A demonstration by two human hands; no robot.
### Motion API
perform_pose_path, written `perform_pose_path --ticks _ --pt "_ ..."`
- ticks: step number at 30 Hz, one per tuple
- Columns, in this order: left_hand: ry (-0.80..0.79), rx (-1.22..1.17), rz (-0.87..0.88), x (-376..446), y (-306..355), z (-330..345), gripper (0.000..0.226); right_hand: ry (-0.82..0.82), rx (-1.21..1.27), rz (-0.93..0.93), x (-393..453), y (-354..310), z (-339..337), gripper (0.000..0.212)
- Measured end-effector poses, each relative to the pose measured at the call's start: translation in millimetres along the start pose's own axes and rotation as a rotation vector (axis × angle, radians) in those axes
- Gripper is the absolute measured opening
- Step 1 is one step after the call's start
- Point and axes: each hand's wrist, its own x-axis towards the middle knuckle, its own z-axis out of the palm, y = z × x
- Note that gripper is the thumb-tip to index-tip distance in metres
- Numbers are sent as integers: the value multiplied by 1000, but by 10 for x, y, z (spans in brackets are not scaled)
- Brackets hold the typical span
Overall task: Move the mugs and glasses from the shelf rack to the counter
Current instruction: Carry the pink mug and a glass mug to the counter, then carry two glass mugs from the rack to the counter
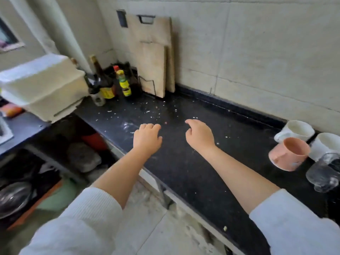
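Left of the black stone counter (193, 166), a white plastic bin (40, 85). Over the counter's middle: left hand (147, 138) loosely curled, grasping nothing; right hand (199, 135) just beside it, fingers relaxed, likewise empty, probably between trips. At the counter's right end, clustered near the wall, out of the way: two white ceramic mugs (294, 132), a pink mug (288, 153), clear glasses (323, 173). Shelf rack not visible.

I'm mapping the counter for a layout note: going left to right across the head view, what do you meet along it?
White bin → sauce bottles → cutting boards → left hand → right hand → pink mug → glasses at the right edge.
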Motion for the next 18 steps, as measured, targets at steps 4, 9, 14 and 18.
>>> perform_pose_path --ticks 4,9,14,18 --pt "87 122 -250 -697 -1237 -409 40 -123 -70 -244 66 -1093 474 38" --pt "71 251 -547 -1779 -2608 -755 39 -257 -78 -498 -187 -2567 1209 39" --pt "121 313 -763 -2842 -3886 -1196 41 -321 -68 -728 -691 -4179 1910 40" --pt "178 353 -885 -3565 -4715 -1606 42 -333 -50 -861 -1064 -5269 2283 38"
